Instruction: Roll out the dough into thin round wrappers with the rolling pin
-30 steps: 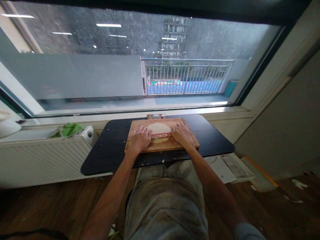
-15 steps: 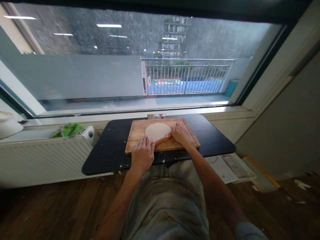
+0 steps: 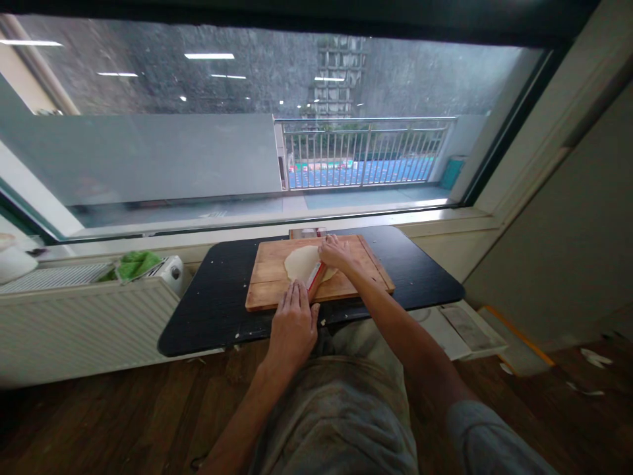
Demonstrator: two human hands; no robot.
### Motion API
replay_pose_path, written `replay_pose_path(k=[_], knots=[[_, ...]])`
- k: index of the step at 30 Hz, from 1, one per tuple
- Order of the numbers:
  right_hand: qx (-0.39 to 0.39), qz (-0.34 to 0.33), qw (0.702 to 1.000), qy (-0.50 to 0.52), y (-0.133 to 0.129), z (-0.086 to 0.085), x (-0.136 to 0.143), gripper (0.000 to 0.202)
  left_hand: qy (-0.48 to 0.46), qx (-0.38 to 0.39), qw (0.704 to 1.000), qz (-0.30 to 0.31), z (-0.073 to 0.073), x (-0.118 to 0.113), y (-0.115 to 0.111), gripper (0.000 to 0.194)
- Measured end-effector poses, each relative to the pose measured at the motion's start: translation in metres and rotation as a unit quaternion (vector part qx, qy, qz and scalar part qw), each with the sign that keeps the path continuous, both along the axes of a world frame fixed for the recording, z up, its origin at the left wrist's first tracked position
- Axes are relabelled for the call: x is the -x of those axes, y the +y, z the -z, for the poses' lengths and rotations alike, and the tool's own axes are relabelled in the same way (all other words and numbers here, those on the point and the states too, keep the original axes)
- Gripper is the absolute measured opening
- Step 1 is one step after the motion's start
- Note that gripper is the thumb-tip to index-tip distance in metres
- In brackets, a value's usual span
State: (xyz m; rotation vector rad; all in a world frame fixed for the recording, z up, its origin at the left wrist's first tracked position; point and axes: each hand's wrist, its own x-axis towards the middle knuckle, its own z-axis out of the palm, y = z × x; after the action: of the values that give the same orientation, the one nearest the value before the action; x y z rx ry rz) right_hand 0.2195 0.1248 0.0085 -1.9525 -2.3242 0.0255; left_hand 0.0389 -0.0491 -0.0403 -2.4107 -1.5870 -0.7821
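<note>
A flat, pale sheet of dough [image 3: 299, 262] lies on a wooden board [image 3: 267, 277]. Across its right part rests a rolling pin [image 3: 315, 280], tilted so its far end points up and slightly right. My left hand [image 3: 295, 323] is closed on the near end of the pin at the board's front edge. At the far end, my right hand [image 3: 336, 254] is closed round the pin. Part of the dough shows to the right of the pin, below my right hand.
The board sits on a black table [image 3: 198, 300] below a wide window. A white radiator [image 3: 89, 323] with a green cloth [image 3: 136, 264] on it stands at the left. Behind the board is a small box [image 3: 307, 233]. White drawers [image 3: 445, 330] stand low at the right.
The rolling pin has turned from a shallow slant to a steeper one. My right hand has moved left and slightly away from me, my left hand right and nearer. The camera view has shifted slightly.
</note>
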Motion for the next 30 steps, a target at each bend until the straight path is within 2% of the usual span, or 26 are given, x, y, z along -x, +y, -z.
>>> replay_pose_path(k=[3, 9, 16, 22, 27, 30], knots=[[0.025, 0.012, 1.000, 0.006, 0.005, -0.006, 0.011, 0.062, -0.006, 0.003, 1.000, 0.004, 0.001, -0.005, -0.003, 0.061], [0.037, -0.015, 0.999, 0.007, 0.008, -0.011, 0.031, 0.070, -0.036, 0.006, 0.999, 0.025, -0.003, -0.027, -0.012, 0.066], [0.058, -0.054, 0.997, 0.018, 0.007, -0.015, 0.044, 0.076, -0.045, -0.005, 0.995, 0.091, -0.008, -0.061, -0.020, 0.063], [0.051, -0.071, 0.996, -0.010, -0.003, -0.015, 0.061, 0.077, -0.037, 0.011, 0.987, 0.156, -0.009, -0.073, -0.022, 0.052], [0.027, -0.096, 0.995, -0.008, -0.006, -0.010, 0.077, 0.079, -0.049, 0.037, 0.974, 0.218, -0.010, -0.082, -0.017, 0.071], [0.016, -0.114, 0.993, 0.008, -0.003, -0.008, 0.082, 0.076, -0.090, 0.057, 0.957, 0.270, -0.017, -0.083, -0.014, 0.073]])
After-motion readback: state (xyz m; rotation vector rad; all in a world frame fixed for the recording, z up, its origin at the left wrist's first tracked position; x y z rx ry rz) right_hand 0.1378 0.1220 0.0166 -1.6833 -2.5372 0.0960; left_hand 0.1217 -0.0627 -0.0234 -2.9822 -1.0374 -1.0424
